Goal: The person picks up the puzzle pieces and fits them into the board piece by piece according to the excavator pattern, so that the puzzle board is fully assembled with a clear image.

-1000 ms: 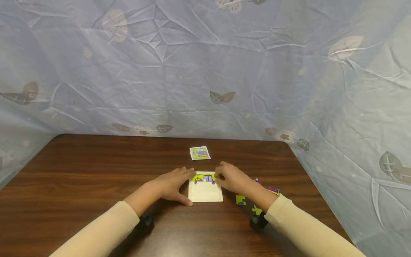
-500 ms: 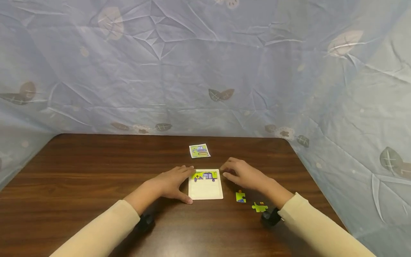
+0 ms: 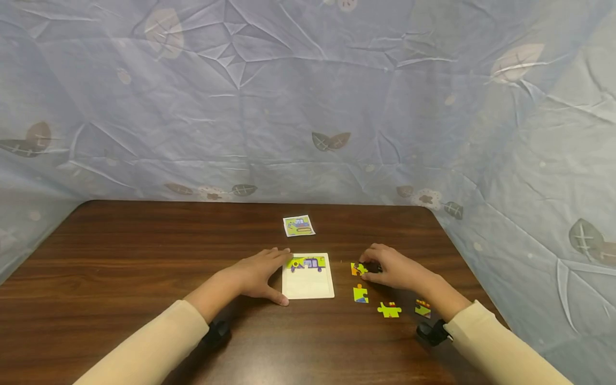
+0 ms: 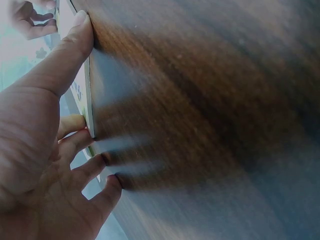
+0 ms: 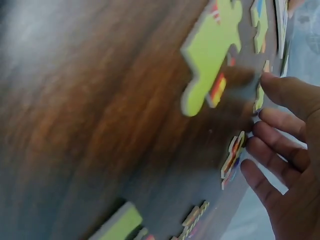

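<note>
Left hand (image 3: 255, 275) flat, steadying white tray (image 3: 308, 286); right hand (image 3: 392, 270) pinching puzzle piece (image 3: 357, 269) (green-orange).

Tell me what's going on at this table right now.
A person is working on a small jigsaw. The left hand rests against the left edge of the white puzzle tray, where a few pieces fill the top row. The right hand reaches to a loose piece right of the tray, its fingers at it. Three more loose pieces lie nearby; a picture card sits beyond.
</note>
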`<move>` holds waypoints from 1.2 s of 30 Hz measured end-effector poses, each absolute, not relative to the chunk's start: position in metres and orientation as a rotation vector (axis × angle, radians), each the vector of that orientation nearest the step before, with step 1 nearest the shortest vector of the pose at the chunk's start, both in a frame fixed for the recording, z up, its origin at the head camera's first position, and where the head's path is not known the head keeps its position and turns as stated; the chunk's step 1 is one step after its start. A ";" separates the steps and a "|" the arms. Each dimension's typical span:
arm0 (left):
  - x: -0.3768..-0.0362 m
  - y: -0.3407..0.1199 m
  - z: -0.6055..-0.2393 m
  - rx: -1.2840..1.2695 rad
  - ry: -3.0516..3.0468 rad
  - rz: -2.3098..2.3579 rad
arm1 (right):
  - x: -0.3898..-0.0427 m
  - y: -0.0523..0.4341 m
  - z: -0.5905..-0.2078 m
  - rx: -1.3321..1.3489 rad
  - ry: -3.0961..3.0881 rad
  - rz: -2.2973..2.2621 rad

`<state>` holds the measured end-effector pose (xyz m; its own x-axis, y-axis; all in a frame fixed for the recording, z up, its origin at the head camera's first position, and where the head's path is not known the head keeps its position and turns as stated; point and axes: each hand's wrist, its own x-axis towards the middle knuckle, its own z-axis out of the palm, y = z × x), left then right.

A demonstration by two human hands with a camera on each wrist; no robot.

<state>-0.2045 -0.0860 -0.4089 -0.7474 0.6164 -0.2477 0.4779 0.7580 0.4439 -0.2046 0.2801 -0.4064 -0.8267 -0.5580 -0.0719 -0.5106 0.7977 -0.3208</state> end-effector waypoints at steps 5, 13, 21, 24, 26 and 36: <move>-0.204 -0.087 -0.409 0.837 2.577 0.511 | -0.203 0.282 -0.410 -0.896 2.838 -0.439; -0.205 -0.087 -0.410 0.843 2.577 0.520 | -0.203 0.280 -0.412 -0.903 2.872 -0.400; -0.205 -0.089 -0.409 0.836 2.581 0.513 | -0.204 0.271 -0.412 -0.949 2.905 -0.318; -0.205 -0.088 -0.408 0.835 2.578 0.513 | -0.204 0.265 -0.411 -0.969 2.909 -0.340; -0.205 -0.087 -0.408 0.839 2.573 0.513 | -0.203 0.259 -0.409 -0.979 2.906 -0.368; -0.204 -0.087 -0.409 0.839 2.577 0.506 | -0.194 0.204 -0.401 -1.064 2.825 -0.413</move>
